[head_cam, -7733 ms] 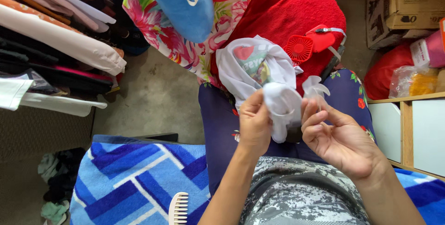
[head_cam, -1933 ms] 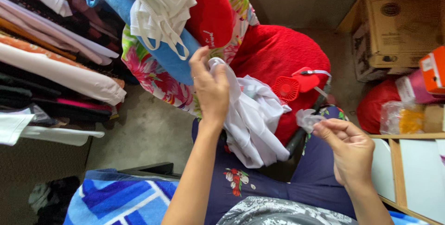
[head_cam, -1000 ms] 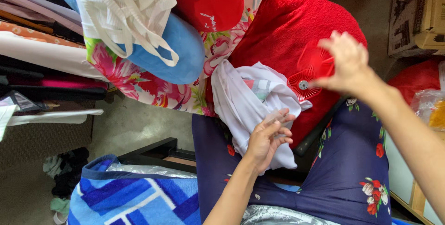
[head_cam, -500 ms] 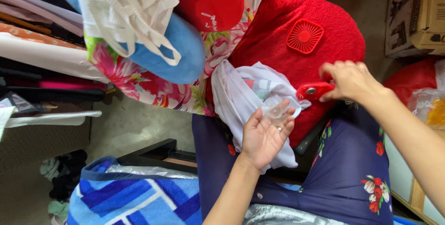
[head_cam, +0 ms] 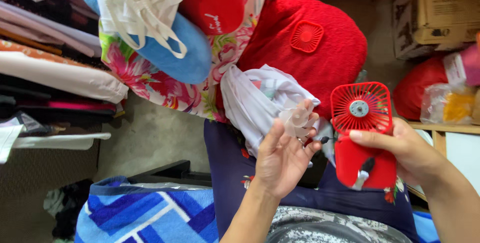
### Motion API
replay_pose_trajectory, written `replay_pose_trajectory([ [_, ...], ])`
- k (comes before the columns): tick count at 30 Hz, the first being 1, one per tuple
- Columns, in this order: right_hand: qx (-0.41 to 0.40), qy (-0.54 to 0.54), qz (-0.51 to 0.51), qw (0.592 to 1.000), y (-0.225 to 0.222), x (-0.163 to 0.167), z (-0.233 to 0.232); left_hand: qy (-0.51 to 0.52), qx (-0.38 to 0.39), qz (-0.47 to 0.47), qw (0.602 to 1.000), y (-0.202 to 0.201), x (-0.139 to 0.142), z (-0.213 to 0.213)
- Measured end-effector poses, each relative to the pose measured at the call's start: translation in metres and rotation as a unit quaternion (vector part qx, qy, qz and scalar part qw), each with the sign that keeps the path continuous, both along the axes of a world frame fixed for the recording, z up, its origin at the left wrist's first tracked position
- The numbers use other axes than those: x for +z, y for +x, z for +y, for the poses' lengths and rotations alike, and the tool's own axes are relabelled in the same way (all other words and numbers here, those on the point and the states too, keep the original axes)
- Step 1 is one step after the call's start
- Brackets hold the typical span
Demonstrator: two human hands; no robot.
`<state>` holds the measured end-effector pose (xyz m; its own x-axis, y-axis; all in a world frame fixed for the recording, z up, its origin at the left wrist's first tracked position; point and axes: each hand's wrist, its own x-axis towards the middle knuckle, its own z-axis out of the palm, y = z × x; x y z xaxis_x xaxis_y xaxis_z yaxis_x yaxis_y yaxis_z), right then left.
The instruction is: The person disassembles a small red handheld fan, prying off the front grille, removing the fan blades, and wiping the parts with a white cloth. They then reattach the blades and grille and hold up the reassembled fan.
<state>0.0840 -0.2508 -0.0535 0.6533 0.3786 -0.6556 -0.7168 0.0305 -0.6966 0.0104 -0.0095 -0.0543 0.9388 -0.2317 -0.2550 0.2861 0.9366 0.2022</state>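
Note:
My left hand [head_cam: 284, 154] is raised palm-up and pinches a small clear plastic fan blade [head_cam: 296, 121] between its fingertips. My right hand [head_cam: 406, 153] grips a small red handheld fan [head_cam: 362, 134] by its body, its square grille and bare motor hub facing me. The two hands are a short way apart, just above my lap. The fan's red front cover [head_cam: 306, 36] lies apart on a red cushion [head_cam: 320, 58]. A white cloth [head_cam: 257, 100] is bunched behind my left hand.
A blue pillow [head_cam: 180, 48], floral fabric [head_cam: 145, 78] and white garments [head_cam: 137, 3] pile at upper left. Folded clothes [head_cam: 55, 73] stack at left. A cardboard box [head_cam: 440, 8] and plastic bags [head_cam: 440, 93] sit at right. A blue patterned blanket [head_cam: 145, 213] lies below.
My right hand came down from the cushion holding the red fan body and brought it toward me. The grille cover stays on the cushion. My left hand lifted the clear blade higher.

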Motion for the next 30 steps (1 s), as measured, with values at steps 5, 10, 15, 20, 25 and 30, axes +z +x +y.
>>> replay_pose_trajectory([
  [5, -0.004, 0.083, -0.056, 0.995, -0.026, 0.022, -0.004, -0.041, -0.008, -0.017, 0.999, -0.008, 0.035, -0.001],
  [10, -0.054, 0.007, -0.118, 0.991, -0.047, 0.045, 0.004, 0.194, 0.056, -0.096, 0.975, -0.021, 0.069, -0.008],
  [15, -0.039, -0.004, -0.195, 0.980, -0.075, 0.075, 0.013, 0.657, 0.146, -0.234, 0.701, -0.037, 0.109, -0.015],
  [20, -0.072, 0.051, -0.176, 0.980, -0.085, 0.089, 0.031, 0.779, 0.185, -0.230, 0.553, -0.033, 0.131, -0.032],
  [25, -0.146, 0.114, -0.205, 0.961, -0.102, 0.095, 0.037, 0.826, 0.204, -0.242, 0.467, -0.030, 0.142, -0.035],
  [30, -0.126, -0.009, -0.232, 0.964, -0.104, 0.083, 0.029, 0.843, 0.194, -0.242, 0.440, -0.031, 0.147, -0.036],
])
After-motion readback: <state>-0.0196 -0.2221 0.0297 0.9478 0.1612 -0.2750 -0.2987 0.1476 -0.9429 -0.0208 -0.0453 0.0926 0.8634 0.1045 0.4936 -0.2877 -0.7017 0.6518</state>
